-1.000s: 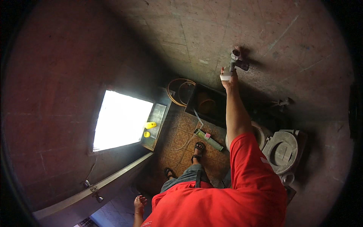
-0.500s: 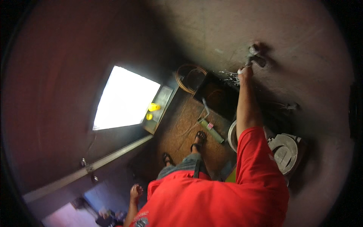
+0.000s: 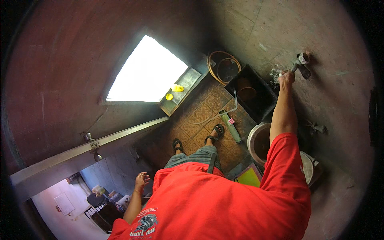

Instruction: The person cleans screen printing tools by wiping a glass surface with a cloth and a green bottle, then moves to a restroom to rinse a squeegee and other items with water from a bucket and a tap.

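At the upper right my right hand reaches out to the wall, its fingers closed round the near end of a grey wall fixture that looks like a tap. The fixture has a round pale end and a dark lower part. Whitish, splash-like marks show beside the hand; I cannot tell whether they are water or flaking wall. Below the hand stands a black tub with a brown pot inside. My left hand hangs at my left side, holding nothing, fingers apart.
A pale-rimmed bucket stands under my right arm. On the tiled floor lies a green cylinder near a bent grey rod. A brown hoop leans in the corner. The window ledge bears a yellow bottle and a yellow cup.
The view has shifted, so the room's things sit farther right and higher, and it is sharper. My right hand stays at the wall fixture. My left hand's fingers look more spread.
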### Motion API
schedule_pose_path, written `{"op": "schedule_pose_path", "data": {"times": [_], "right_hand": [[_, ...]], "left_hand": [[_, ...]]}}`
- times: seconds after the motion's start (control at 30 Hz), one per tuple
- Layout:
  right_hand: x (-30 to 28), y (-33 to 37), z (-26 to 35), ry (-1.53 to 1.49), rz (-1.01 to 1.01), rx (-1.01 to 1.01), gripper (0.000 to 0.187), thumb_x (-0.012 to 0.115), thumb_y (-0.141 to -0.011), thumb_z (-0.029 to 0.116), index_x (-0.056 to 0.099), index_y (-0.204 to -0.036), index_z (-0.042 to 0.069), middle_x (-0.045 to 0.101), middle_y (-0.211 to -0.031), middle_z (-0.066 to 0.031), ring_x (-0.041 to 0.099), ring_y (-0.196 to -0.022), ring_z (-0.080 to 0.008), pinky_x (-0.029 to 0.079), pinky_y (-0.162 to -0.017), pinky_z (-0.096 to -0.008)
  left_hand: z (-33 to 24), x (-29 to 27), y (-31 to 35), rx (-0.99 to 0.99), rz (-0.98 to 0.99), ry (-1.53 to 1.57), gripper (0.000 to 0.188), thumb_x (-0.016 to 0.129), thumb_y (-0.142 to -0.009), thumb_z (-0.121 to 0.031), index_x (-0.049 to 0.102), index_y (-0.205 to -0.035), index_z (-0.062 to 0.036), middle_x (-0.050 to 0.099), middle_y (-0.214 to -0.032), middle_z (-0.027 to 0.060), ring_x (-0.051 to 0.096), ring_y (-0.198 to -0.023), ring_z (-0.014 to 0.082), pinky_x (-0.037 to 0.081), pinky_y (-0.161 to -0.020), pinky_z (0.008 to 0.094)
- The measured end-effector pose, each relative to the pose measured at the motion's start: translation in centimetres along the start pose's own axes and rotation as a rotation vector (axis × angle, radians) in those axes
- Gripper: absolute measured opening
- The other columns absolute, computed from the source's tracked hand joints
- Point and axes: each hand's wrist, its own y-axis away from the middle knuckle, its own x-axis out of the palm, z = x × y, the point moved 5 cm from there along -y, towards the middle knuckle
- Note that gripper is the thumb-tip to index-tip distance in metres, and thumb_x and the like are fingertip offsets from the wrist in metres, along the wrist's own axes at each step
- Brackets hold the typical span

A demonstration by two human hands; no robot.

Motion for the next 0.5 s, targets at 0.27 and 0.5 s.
{"op": "schedule_pose_path", "data": {"times": [0.27,0.5], "right_hand": [[1.0,3.2,1.7,-1.020,0.255,0.297,0.030,0.039,-0.091,0.032,0.044,-0.094,0.003,0.051,-0.083,-0.0106,0.049,-0.070,-0.0238,0.039,-0.059,-0.0358],[1.1,4.2,1.9,-1.040,0.017,0.380,0.024,0.041,-0.089,0.029,0.048,-0.098,0.008,0.054,-0.087,-0.0066,0.047,-0.072,-0.0164,0.036,-0.057,-0.0307]], "left_hand": [[2.9,-0.8,0.1,-0.063,-0.018,0.027,0.035,0.039,-0.091,-0.041,0.051,-0.107,-0.0123,0.060,-0.092,0.0044,0.059,-0.073,0.0142,0.047,-0.059,0.0268],[5.0,-1.4,-1.0,-0.059,-0.010,0.041,0.035,0.036,-0.092,-0.041,0.051,-0.106,-0.0131,0.060,-0.091,0.0040,0.059,-0.070,0.0129,0.047,-0.054,0.0254]]}}
